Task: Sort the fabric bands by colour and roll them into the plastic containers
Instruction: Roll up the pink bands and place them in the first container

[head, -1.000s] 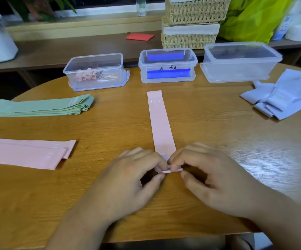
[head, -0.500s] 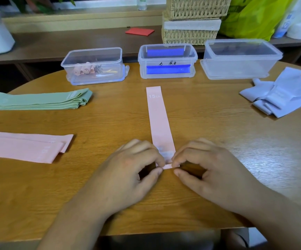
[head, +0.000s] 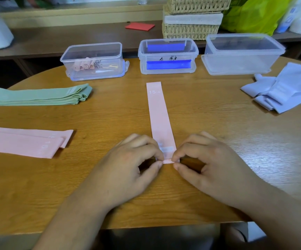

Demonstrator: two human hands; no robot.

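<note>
Little has moved in the last second: both hands stay at the near end of the pink band (head: 158,114), and its first turn looks slightly tighter.

Left hand (head: 128,165) and right hand (head: 209,163) each pinch the band's rolled near edge between thumb and forefinger, the other fingers curled. The rest of the band lies flat on the table (head: 218,127), pointing at the middle box (head: 142,56). Sorting looks complete, with the green pile (head: 37,95), pink pile (head: 25,141) and lilac pile (head: 281,92) lying well apart. The left box (head: 115,56) holds a few pink rolls, the middle box holds blue bands, and the right box (head: 241,62) shows nothing inside. By my judgement the rolling is at an early stage: this band is barely started and all three piles remain.
</note>
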